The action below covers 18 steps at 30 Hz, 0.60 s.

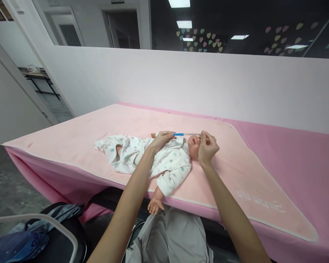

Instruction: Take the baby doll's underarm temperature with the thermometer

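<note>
A baby doll point(170, 157) in a white printed outfit lies on its back, its head toward the right and one arm over the table's front edge. Above its chest and face, a slim thermometer point(184, 134) with a blue end and a clear stem is held level between both hands. My left hand point(163, 140) is closed around the blue end. Fingers of my right hand point(207, 148) pinch the clear end, beside the doll's head point(194, 146), which this hand partly covers.
A light pink mat point(79, 146) lies over a darker pink cloth point(298, 160) on the table. Behind stands a white wall point(181, 84) with a dark window. At lower left, a black chair point(68, 233) holds a blue plastic item point(22, 244) and a grey cloth.
</note>
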Available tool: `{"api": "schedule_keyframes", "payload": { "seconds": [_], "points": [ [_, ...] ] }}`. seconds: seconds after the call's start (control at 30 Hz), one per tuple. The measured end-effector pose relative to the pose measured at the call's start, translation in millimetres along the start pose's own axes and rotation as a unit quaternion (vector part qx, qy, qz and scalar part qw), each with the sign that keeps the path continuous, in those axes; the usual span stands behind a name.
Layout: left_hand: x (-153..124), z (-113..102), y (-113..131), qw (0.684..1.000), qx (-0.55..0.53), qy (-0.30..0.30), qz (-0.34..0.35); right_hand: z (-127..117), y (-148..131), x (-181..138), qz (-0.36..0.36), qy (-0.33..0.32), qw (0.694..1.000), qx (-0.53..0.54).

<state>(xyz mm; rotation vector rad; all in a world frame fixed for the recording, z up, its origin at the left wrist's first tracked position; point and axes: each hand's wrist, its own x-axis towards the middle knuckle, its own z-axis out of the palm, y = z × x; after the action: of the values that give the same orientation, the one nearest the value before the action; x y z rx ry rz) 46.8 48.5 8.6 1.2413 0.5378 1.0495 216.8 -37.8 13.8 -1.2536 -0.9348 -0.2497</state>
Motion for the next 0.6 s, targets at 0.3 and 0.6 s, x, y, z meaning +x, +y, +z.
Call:
{"api": "schedule_keyframes", "payload": {
  "seconds": [0.3,0.6],
  "points": [
    [-3.0,3.1,5.6,0.998,-0.055,0.029,0.028,1.6,19.2,-6.9,-0.147,-0.032,0.982,-0.117],
    [-0.6,0.0,-1.6,0.999,0.003,-0.025,0.041,3.3,18.2,-14.3,-0.121,0.013,0.986,-0.112]
  ]
}}
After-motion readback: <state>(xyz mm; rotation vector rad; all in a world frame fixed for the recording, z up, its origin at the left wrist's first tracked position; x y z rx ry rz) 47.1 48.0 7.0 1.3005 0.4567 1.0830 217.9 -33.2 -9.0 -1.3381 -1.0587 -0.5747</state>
